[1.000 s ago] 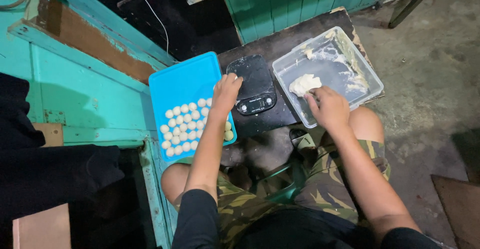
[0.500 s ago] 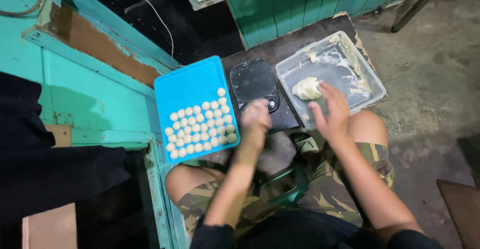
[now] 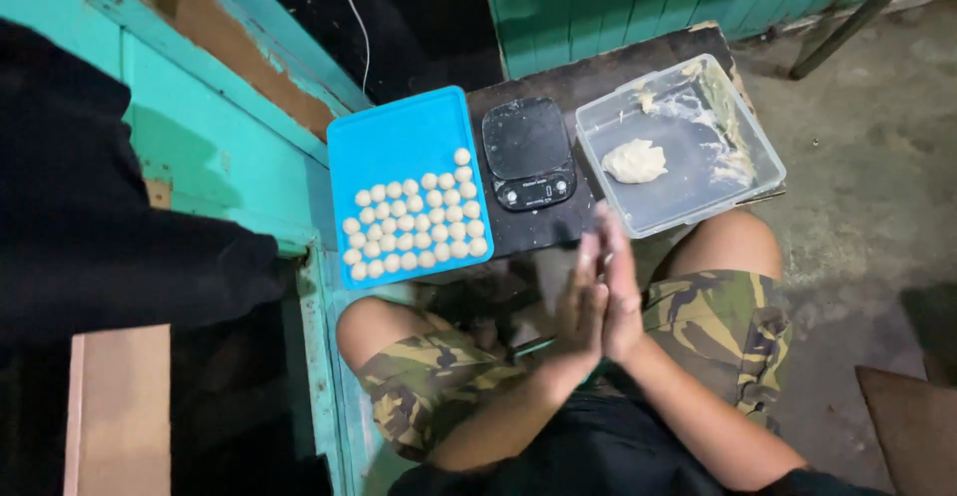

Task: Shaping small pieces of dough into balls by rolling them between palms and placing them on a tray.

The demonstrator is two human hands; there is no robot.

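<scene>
Hands (image 3: 601, 302) pressed together below scale (image 3: 527, 151)

— What carries everything here?

— A small dark surface (image 3: 598, 72), worn along its edges, set against a green plank wall.

— And what sits straight on it?

— Three things in a row. At the left a blue tray (image 3: 399, 137), overhanging the near edge, with rows of small pale dough balls (image 3: 414, 219) in its near half. In the middle a black kitchen scale (image 3: 526, 152), nothing on its plate, just beside the tray. At the right a clear plastic container (image 3: 743, 157), tilted askew over the corner, holding a lump of dough (image 3: 634, 160) and smears along its far wall.

— Do they touch?

— The scale sits close to both; contact cannot be told.
</scene>
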